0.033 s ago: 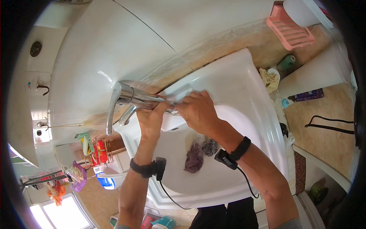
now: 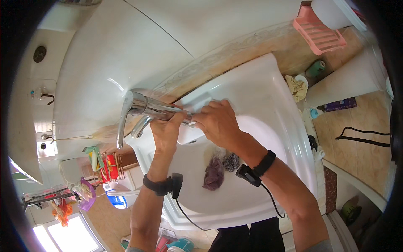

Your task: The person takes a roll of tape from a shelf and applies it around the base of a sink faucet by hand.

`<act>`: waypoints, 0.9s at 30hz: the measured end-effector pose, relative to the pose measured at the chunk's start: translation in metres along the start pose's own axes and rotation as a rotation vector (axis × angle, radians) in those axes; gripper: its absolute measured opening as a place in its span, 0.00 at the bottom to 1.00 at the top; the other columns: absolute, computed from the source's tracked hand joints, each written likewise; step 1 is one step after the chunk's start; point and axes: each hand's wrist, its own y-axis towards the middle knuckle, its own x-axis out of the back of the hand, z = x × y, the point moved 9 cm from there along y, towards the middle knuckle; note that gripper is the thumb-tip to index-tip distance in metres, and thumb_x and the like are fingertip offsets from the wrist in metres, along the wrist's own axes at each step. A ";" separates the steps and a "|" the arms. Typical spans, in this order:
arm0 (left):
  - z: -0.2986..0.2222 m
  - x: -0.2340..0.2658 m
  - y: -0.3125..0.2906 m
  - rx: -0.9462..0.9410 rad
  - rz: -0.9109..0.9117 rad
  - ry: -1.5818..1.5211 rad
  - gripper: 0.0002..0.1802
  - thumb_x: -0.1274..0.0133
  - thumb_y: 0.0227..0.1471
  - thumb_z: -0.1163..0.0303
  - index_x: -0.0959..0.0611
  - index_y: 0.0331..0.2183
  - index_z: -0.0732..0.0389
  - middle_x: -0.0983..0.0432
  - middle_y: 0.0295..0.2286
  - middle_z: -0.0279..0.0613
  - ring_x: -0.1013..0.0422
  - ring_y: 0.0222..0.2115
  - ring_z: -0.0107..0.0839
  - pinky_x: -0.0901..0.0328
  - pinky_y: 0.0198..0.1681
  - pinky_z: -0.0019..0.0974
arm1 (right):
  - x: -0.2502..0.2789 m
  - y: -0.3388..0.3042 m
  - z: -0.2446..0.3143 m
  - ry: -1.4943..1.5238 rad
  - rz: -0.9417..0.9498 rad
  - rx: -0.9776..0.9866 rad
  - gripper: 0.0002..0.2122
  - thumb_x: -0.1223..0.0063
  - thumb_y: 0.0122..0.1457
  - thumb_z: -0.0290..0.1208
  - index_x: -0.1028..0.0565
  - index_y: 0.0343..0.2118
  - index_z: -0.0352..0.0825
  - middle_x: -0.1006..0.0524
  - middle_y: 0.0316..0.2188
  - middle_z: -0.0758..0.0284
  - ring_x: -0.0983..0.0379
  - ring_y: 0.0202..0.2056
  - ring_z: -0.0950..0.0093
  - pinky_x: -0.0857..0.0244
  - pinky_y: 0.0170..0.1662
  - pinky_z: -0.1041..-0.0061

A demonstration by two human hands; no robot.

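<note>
A chrome faucet (image 2: 157,110) stands at the back left of a white washbasin (image 2: 289,126). My left hand (image 2: 166,132) is closed round the lower part of the faucet, its thumb against the metal and most fingers hidden behind it. Close beside it, my right hand (image 2: 216,122) is at the faucet's base with its fingers curled in. Whatever those fingers grip is hidden. In the bowl below lie a wet purple cloth (image 2: 213,174) and a dark grey scouring pad (image 2: 231,162), touching or nearly so, with whitish foam near them.
A pink soap rack (image 2: 321,35) hangs at the far right, above a green bottle (image 2: 315,68) and a crumpled yellowish cloth (image 2: 297,89). At left, a wire rack (image 2: 119,166) carries coloured items. Each wrist wears a black strap with a cable.
</note>
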 end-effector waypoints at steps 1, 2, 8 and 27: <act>0.000 0.000 0.000 -0.004 0.002 0.000 0.11 0.38 0.44 0.71 0.16 0.33 0.64 0.21 0.27 0.36 0.27 0.27 0.25 0.34 0.31 0.30 | -0.001 0.000 -0.001 0.017 0.001 -0.021 0.04 0.45 0.54 0.30 0.18 0.28 0.46 0.23 0.24 0.75 0.28 0.36 0.72 0.43 0.42 0.63; -0.001 0.000 0.000 -0.004 0.002 0.002 0.11 0.38 0.44 0.71 0.16 0.33 0.64 0.21 0.27 0.36 0.27 0.27 0.25 0.34 0.31 0.30 | -0.002 0.001 -0.003 0.035 0.001 -0.041 0.04 0.45 0.55 0.31 0.19 0.28 0.46 0.22 0.25 0.74 0.27 0.37 0.72 0.43 0.42 0.62; 0.000 -0.001 -0.001 0.018 0.011 -0.007 0.12 0.38 0.44 0.70 0.17 0.33 0.64 0.21 0.27 0.36 0.28 0.27 0.25 0.34 0.31 0.30 | 0.002 0.000 -0.004 0.066 -0.097 -0.039 0.02 0.41 0.54 0.31 0.19 0.26 0.44 0.27 0.20 0.74 0.30 0.32 0.71 0.46 0.41 0.66; -0.002 -0.002 -0.002 0.054 0.007 -0.072 0.11 0.42 0.45 0.80 0.19 0.35 0.70 0.19 0.28 0.42 0.23 0.29 0.29 0.30 0.37 0.32 | -0.003 0.002 -0.003 0.119 -0.045 -0.099 0.05 0.43 0.55 0.27 0.21 0.23 0.43 0.24 0.23 0.73 0.31 0.34 0.70 0.47 0.45 0.66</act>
